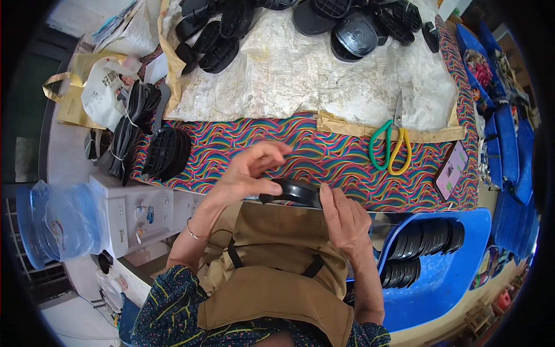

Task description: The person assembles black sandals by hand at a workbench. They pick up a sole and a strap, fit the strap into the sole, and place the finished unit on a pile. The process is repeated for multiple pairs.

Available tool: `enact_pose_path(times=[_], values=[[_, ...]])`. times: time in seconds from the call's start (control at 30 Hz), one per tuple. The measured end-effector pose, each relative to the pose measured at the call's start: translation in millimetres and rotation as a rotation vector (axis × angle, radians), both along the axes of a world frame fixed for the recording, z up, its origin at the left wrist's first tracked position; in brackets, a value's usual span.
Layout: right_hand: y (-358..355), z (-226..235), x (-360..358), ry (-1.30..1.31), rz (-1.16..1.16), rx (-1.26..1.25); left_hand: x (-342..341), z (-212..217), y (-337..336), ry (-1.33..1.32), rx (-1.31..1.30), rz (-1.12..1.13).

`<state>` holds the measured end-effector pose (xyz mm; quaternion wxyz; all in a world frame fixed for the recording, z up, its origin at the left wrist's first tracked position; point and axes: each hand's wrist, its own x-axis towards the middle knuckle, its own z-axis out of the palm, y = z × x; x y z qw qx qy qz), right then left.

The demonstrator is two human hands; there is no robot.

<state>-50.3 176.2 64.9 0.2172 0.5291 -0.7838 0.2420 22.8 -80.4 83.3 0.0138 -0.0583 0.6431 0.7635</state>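
A glossy black curved piece, resembling a moulded shoe part, is held level at the table's near edge. My right hand is closed on its right end, the fingers along its side. The thumb of my left hand touches or nearly touches its left end. The other left fingers are raised above it, apart and slightly bent. To the left, a short stack of black ribbed sole-like pieces stands on the patterned tablecloth.
Green-and-yellow-handled scissors and a phone lie to the right. Black moulded pieces sit along the far side of a worn white sheet. A blue tub at right holds rows of black pieces. Tied black strips lie at left.
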Motion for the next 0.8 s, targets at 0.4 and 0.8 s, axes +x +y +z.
enact_pose_path(times=[0.4, 0.8], values=[[3.7, 3.0, 7.5, -0.197, -0.044, -0.029, -17.2, 27.7, 45.7, -0.048, -0.382, -0.161], [39.8, 20.6, 8.9, -1.815, -0.209, -0.419, -12.2, 26.2, 48.3, 0.049, -0.418, -0.144]])
